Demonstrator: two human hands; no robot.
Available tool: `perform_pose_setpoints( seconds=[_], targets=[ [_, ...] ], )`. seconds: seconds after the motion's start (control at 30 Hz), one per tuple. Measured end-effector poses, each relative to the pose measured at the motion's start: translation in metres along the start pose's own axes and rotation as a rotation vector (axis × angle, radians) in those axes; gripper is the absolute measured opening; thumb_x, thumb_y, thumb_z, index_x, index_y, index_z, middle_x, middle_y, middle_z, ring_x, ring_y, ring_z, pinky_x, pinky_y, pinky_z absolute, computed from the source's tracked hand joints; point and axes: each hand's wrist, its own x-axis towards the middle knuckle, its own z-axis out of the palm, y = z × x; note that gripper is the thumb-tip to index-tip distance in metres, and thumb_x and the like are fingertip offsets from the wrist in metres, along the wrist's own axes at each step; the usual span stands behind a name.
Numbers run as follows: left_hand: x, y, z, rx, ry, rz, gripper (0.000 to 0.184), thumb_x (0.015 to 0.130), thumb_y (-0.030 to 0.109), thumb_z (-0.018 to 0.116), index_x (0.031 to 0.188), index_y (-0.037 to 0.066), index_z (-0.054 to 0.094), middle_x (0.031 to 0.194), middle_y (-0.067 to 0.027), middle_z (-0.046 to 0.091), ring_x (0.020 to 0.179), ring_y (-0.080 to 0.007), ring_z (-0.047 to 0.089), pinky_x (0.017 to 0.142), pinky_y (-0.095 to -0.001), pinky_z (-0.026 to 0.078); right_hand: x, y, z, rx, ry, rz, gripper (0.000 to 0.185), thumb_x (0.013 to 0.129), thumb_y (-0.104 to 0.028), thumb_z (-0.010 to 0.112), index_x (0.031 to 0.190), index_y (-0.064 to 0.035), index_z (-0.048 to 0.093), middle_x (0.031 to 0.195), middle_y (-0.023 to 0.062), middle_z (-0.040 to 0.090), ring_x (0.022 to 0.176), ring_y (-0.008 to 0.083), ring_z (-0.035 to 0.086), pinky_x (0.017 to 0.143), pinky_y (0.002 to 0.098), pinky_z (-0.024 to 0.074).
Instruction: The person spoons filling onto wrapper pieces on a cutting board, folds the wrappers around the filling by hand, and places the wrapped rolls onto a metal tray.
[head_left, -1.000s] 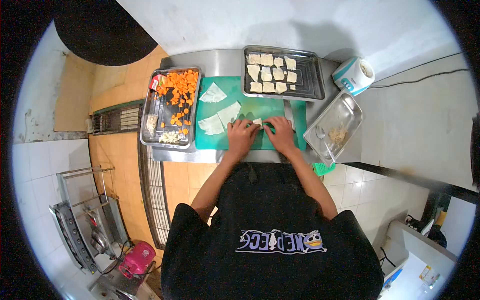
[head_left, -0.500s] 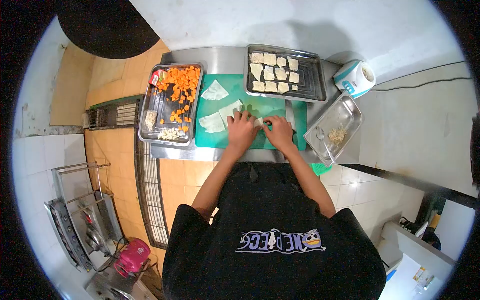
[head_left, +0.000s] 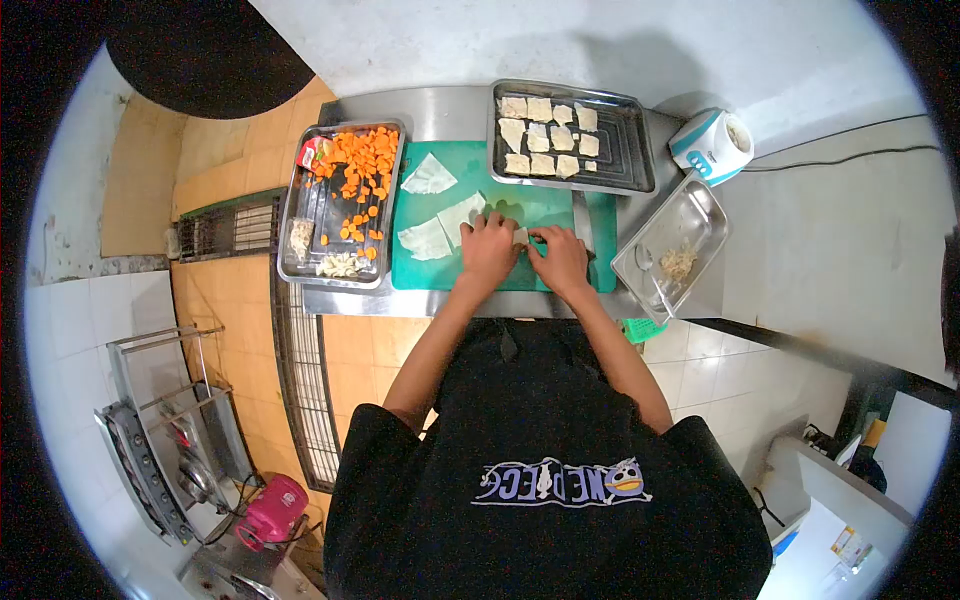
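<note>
Small pale piece: mostly covered, edges hard to make out; whitish, on green board, between left hand and right hand
Left fingers: bent, close together, at its left end
Right fingers: curled, at its right end; pinching or merely pressing on either side, cannot tell
Pale sheets: flat, left of both hands
Knife: partly hidden by right hand

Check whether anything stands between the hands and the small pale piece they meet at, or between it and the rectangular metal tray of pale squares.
Nothing visible does: the bare left hand and bare right hand are at the small pale piece, and only flat green cutting board shows between it and the rectangular metal tray.
</note>
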Motion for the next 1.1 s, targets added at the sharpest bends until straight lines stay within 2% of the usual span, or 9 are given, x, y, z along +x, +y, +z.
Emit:
perform_pose_setpoints(
  seconds=[0.13, 0.4, 0.53, 0.63, 0.73, 0.8, 0.93, 1.03, 1.1],
  targets=[
    [-0.002, 0.000, -0.001, -0.007, -0.014, -0.005, 0.043, 0.079, 0.030, 0.085, 0.119, 0.020, 0.074, 0.121, -0.0057, 0.068, 0.118, -0.0314, 0.063, 0.093, -0.0545, 0.047, -0.003, -0.003, -0.001, -0.040, 0.024, -0.005, 0.030, 0.088, -0.024, 0.076, 0.118, -0.0157, 0.077, 0.113, 0.0048, 0.074, 0.109, 0.0303, 0.066, 0.092, 0.0464, 0.0519],
    [-0.006, 0.001, 0.002, -0.047, 0.013, -0.026, 0.043, 0.081, 0.032, 0.083, 0.121, 0.020, 0.073, 0.123, -0.0065, 0.069, 0.119, -0.0334, 0.062, 0.097, -0.0547, 0.046, -0.004, 0.002, 0.009, 0.136, 0.036, -0.035, 0.029, 0.089, -0.024, 0.075, 0.116, -0.0109, 0.076, 0.115, 0.0144, 0.070, 0.109, 0.0396, 0.063, 0.096, 0.0510, 0.0517],
    [-0.006, 0.001, 0.000, -0.037, 0.009, -0.021, 0.043, 0.082, 0.031, 0.083, 0.123, 0.020, 0.072, 0.123, -0.0063, 0.069, 0.119, -0.0334, 0.062, 0.096, -0.0555, 0.047, -0.003, -0.001, 0.006, 0.196, -0.015, 0.011, 0.032, 0.089, -0.016, 0.073, 0.118, -0.0049, 0.076, 0.115, 0.0169, 0.071, 0.111, 0.0376, 0.063, 0.100, 0.0466, 0.0502],
    [-0.004, 0.002, -0.003, -0.047, -0.007, -0.032, 0.040, 0.083, 0.031, 0.082, 0.119, 0.016, 0.074, 0.118, -0.0069, 0.070, 0.117, -0.0298, 0.064, 0.094, -0.0532, 0.047, 0.000, 0.000, 0.007, 0.208, -0.016, 0.006, 0.035, 0.088, -0.016, 0.074, 0.121, -0.0038, 0.075, 0.114, 0.0165, 0.073, 0.105, 0.0360, 0.067, 0.097, 0.0449, 0.0529],
    [-0.005, 0.001, -0.002, -0.055, -0.012, -0.037, 0.040, 0.082, 0.031, 0.083, 0.119, 0.016, 0.074, 0.119, -0.0065, 0.070, 0.117, -0.0296, 0.064, 0.095, -0.0531, 0.047, 0.001, -0.001, 0.008, 0.346, -0.068, 0.066, 0.038, 0.088, -0.015, 0.075, 0.124, -0.0016, 0.073, 0.112, 0.0162, 0.076, 0.100, 0.0326, 0.071, 0.093, 0.0420, 0.0560],
    [-0.005, 0.000, 0.000, -0.085, -0.021, -0.045, 0.040, 0.082, 0.028, 0.083, 0.120, 0.021, 0.074, 0.122, -0.0043, 0.069, 0.119, -0.0326, 0.062, 0.095, -0.0544, 0.049, 0.001, -0.002, 0.007, 0.403, -0.038, 0.115, 0.040, 0.089, -0.015, 0.076, 0.126, 0.0004, 0.072, 0.110, 0.0164, 0.078, 0.097, 0.0297, 0.074, 0.090, 0.0393, 0.0578],
    [-0.008, -0.001, 0.002, -0.099, -0.018, -0.055, 0.040, 0.081, 0.027, 0.083, 0.120, 0.021, 0.074, 0.122, -0.0038, 0.068, 0.120, -0.0327, 0.061, 0.095, -0.0537, 0.049, 0.004, -0.001, 0.008, 0.440, -0.080, 0.141, 0.038, 0.090, -0.014, 0.076, 0.125, 0.0012, 0.072, 0.109, 0.0169, 0.078, 0.101, 0.0297, 0.074, 0.093, 0.0391, 0.0576],
    [-0.010, -0.002, 0.002, -0.115, 0.003, -0.041, 0.039, 0.083, 0.029, 0.084, 0.119, 0.018, 0.074, 0.121, -0.0052, 0.069, 0.118, -0.0297, 0.062, 0.095, -0.0531, 0.046, 0.005, 0.000, 0.009, 0.424, -0.088, 0.101, 0.037, 0.090, -0.013, 0.076, 0.124, 0.0000, 0.073, 0.112, 0.0177, 0.077, 0.103, 0.0311, 0.073, 0.093, 0.0393, 0.0574],
    [-0.010, -0.002, 0.001, -0.141, 0.012, -0.029, 0.039, 0.083, 0.028, 0.083, 0.120, 0.018, 0.073, 0.121, -0.0052, 0.069, 0.118, -0.0294, 0.062, 0.095, -0.0528, 0.047, 0.005, 0.000, 0.009, 0.321, -0.070, 0.060, 0.035, 0.091, -0.012, 0.075, 0.124, -0.0016, 0.073, 0.117, 0.0181, 0.075, 0.107, 0.0319, 0.073, 0.094, 0.0397, 0.0571]
  ],
)
